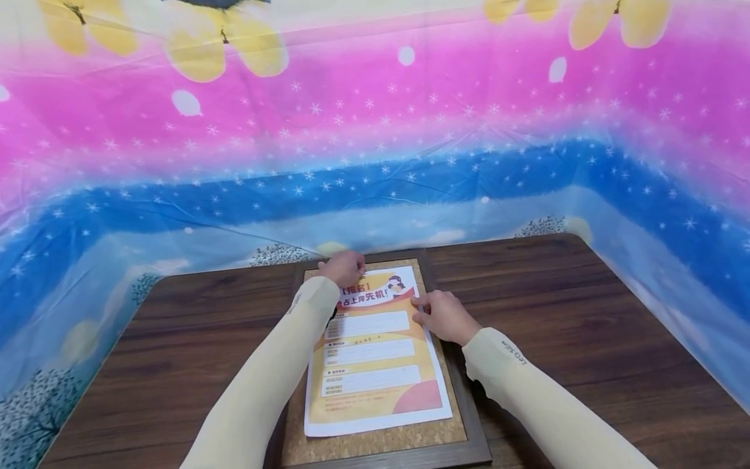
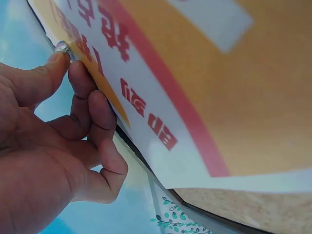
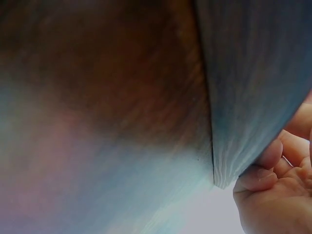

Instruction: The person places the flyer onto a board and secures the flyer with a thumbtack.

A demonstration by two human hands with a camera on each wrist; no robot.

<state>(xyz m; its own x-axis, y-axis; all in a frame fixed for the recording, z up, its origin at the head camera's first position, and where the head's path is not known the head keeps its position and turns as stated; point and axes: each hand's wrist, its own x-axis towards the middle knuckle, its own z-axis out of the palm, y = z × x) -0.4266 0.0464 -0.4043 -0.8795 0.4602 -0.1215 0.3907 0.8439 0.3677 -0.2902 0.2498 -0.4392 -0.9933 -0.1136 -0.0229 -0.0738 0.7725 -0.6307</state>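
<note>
A printed paper sheet (image 1: 375,352) in orange, red and white lies on a cork board (image 1: 410,435) with a dark wooden frame. At the sheet's top edge is my left hand (image 1: 344,266). In the left wrist view its thumb and forefinger pinch a small shiny pin (image 2: 63,47) against the sheet, while the other fingers curl near the frame. My right hand (image 1: 444,316) rests at the sheet's upper right edge, fingertips touching the paper. In the right wrist view the right hand (image 3: 278,195) appears partly, beside the wooden frame (image 3: 239,97); its fingertips' contact is hidden there.
The board lies on a dark brown wooden table (image 1: 562,326), its far end near the table's back edge. A pink and blue patterned cloth (image 1: 363,130) hangs behind and around the table.
</note>
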